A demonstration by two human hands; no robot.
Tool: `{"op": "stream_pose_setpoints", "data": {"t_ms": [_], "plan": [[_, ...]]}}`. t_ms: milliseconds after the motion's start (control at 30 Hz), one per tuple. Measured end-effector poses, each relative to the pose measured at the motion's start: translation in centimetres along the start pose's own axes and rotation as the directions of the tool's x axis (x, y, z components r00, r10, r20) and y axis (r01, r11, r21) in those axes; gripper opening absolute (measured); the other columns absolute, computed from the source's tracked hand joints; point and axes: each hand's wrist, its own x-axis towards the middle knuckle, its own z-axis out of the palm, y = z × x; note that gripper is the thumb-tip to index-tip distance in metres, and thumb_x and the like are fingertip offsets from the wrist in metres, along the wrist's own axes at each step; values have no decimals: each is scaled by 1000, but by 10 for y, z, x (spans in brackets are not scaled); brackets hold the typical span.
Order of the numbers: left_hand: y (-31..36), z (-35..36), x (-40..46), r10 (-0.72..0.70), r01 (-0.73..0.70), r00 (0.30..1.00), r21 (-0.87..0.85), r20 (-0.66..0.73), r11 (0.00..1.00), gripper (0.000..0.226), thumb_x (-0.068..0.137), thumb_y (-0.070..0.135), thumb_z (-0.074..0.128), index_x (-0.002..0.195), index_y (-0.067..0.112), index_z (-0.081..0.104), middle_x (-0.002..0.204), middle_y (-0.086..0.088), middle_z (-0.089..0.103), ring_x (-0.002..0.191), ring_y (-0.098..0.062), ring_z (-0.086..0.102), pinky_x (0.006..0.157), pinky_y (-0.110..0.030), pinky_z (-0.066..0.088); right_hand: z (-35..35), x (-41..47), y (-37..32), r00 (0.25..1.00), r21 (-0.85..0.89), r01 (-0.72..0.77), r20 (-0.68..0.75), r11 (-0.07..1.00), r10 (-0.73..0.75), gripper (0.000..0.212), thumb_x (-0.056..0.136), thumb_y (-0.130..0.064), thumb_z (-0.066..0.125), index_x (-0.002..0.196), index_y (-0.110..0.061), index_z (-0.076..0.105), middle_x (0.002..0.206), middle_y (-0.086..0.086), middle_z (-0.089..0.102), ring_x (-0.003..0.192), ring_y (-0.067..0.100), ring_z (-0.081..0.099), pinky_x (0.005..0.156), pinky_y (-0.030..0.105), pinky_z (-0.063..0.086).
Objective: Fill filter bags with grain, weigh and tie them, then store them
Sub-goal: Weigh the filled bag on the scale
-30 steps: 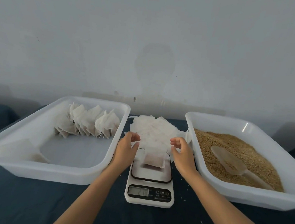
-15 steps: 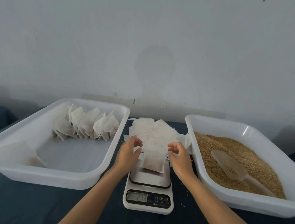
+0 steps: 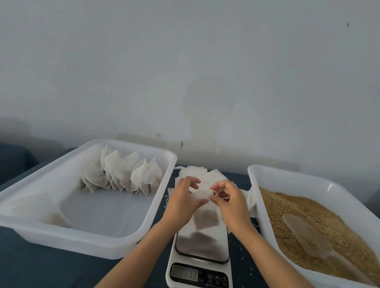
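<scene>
Filled filter bag (image 3: 205, 216) held above the scale (image 3: 199, 280), between both hands: left hand (image 3: 183, 200) grips its top; right hand (image 3: 231, 202) pinches its drawstring (image 3: 220, 196).

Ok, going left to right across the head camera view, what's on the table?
White tray of tied bags → left hand → filled bag above the scale → right hand → grain tray with the scoop.

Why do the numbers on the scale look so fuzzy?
Head view: the scale display is dim and smeared, unreadable; both hands, left hand and right hand, are slightly blurred; a bright glare streak sits on the grain tray rim.
</scene>
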Motion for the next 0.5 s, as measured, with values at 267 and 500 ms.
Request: {"op": "stream_pose_setpoints", "data": {"t_ms": [267,500], "plan": [[37,-85,8,115,-97,985,140,-126,985,17,85,23,64,74,12,56,70,4,55,64,-9,47,58,-19,33,36,23,-70,984,126,170,24,977,-174,22,87,-6,63,86,-27,55,81,-19,61,74,-6,56,66,8,42],[-13,-171,-10,-101,141,989,480,-109,866,10,89,30,60,83,25,53,83,1,64,79,-23,56,65,-32,39,115,5,-78,925,61,29,376,998,-50,28,92,-8,52,117,-17,42,97,-2,57,89,14,59,79,25,51]]}}
